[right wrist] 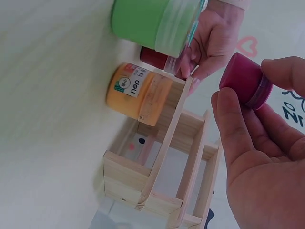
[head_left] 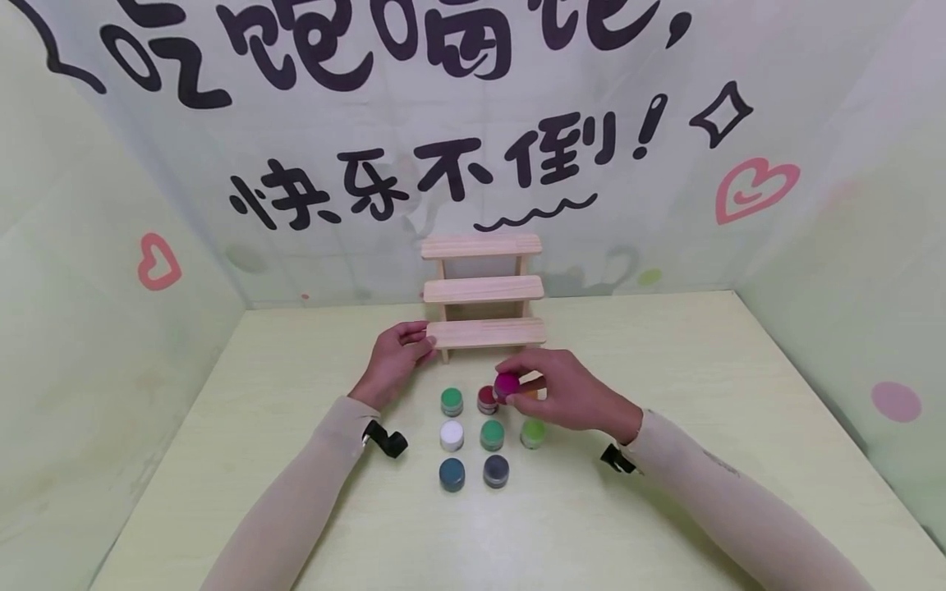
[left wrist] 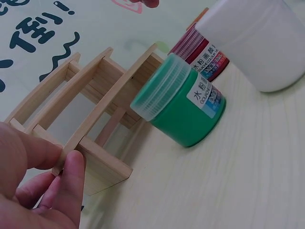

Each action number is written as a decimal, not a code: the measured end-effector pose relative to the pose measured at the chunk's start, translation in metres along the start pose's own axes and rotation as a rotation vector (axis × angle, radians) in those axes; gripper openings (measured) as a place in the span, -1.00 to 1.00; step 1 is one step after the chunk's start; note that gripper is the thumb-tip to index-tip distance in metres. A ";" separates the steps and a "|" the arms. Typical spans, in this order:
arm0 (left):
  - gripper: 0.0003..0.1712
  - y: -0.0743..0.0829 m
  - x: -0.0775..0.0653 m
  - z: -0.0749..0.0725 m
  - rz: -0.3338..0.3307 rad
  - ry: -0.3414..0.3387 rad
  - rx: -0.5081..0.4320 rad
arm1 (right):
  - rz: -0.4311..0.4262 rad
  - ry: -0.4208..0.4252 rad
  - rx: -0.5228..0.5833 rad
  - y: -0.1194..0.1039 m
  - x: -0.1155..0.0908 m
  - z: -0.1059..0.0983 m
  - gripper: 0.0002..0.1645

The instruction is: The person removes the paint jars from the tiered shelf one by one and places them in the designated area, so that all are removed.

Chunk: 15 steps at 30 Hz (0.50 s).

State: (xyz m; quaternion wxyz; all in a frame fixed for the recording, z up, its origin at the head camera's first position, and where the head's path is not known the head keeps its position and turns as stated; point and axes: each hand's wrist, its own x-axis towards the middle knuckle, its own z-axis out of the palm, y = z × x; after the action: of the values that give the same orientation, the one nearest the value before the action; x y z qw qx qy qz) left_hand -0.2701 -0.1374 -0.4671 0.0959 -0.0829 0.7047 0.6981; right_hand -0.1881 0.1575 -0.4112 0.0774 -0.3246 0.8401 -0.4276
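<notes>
A small magenta paint jar (head_left: 506, 384) is held up off the table between the thumb and fingers of my right hand (head_left: 572, 392). My left hand (head_left: 392, 363) pinches the left end of the lowest step on a three-step wooden rack (head_left: 485, 332). In the left wrist view the thumb and a finger grip that wooden edge (left wrist: 71, 143). Under the lifted jar stand a dark red jar (head_left: 486, 400) and an orange jar (right wrist: 136, 93), the latter mostly covered by my right hand in the head view. A green jar (head_left: 452, 401) stands nearest my left hand.
More paint jars stand in rows on the pale table (head_left: 628, 525): white (head_left: 452, 436), green (head_left: 491, 435), light green (head_left: 532, 432), blue (head_left: 452, 474) and dark grey (head_left: 496, 471). Behind the rack hangs a printed cloth wall (head_left: 355, 263); similar walls flank both sides.
</notes>
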 end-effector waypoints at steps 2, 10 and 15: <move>-0.50 0.000 0.000 0.000 0.002 0.000 -0.004 | -0.003 -0.004 0.003 0.000 -0.004 0.001 -0.55; -0.49 -0.001 -0.001 0.000 0.012 0.000 -0.019 | -0.023 -0.030 0.018 0.004 -0.021 0.006 -0.55; -0.49 -0.002 0.000 0.000 0.018 -0.007 -0.028 | -0.035 -0.043 0.018 0.005 -0.030 0.007 -0.57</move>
State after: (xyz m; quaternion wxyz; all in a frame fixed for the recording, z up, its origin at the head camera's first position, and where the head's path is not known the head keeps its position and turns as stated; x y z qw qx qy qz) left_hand -0.2694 -0.1377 -0.4686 0.0909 -0.0754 0.6952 0.7091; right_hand -0.1645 0.1732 -0.4238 0.0909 -0.3478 0.8286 -0.4293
